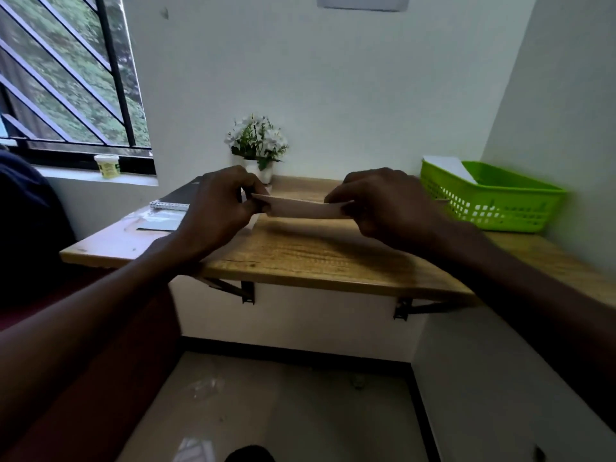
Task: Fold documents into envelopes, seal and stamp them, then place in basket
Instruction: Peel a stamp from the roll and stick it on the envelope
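One small white tub (106, 165) is sitting on the windowsill at far left; its label is too blurred to read. On the wooden desk (300, 255), one dark spiral notebook (181, 197) is lying by the left edge, with a clear plastic sleeve (156, 220) just in front of it. The left hand (216, 208) is pinching the left end of one pale envelope (301, 208), fingers closed on it. One potted white flower (256, 145) is standing behind. The right hand (386, 205) is gripping the envelope's right end, holding it above the bare middle of the desk. One green basket (493, 198) is resting at far right, white paper (450, 166) inside.
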Tool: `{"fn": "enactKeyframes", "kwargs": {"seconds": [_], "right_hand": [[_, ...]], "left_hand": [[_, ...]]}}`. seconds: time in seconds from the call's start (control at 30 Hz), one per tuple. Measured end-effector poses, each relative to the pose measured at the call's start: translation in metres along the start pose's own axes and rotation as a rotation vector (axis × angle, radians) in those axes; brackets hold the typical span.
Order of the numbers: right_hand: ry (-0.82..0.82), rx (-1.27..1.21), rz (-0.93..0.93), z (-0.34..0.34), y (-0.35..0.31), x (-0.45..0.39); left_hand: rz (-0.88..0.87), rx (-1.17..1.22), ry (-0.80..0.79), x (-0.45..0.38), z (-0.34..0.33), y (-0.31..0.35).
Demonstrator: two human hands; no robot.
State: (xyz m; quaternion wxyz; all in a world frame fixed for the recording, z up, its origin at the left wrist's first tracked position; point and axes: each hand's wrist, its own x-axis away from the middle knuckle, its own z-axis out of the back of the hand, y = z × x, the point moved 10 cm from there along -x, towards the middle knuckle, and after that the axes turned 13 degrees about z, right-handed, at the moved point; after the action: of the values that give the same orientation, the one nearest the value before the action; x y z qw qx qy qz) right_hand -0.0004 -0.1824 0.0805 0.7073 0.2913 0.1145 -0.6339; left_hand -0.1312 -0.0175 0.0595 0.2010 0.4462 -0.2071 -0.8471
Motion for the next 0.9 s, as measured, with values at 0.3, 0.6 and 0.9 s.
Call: {"fn": "enactKeyframes", "kwargs": {"seconds": [0.3,0.6,0.9], "right_hand": [[-0.038,-0.362,-0.099,-0.045,-0.010,0.042],[-0.484,-0.312,-0.305,-0.094,-0.006,0.025],[-0.651,-0.281,-0.325,-0.115,0.007,0.040]], "left_hand": [[-0.107,-0.379,-0.472,0.016,-0.037,0.001],[0.072,-0.347,-0.648,0.022,-0.096,0.022],[0.134,-0.526,-0.800,0.030,-0.129,-0.002]]}}
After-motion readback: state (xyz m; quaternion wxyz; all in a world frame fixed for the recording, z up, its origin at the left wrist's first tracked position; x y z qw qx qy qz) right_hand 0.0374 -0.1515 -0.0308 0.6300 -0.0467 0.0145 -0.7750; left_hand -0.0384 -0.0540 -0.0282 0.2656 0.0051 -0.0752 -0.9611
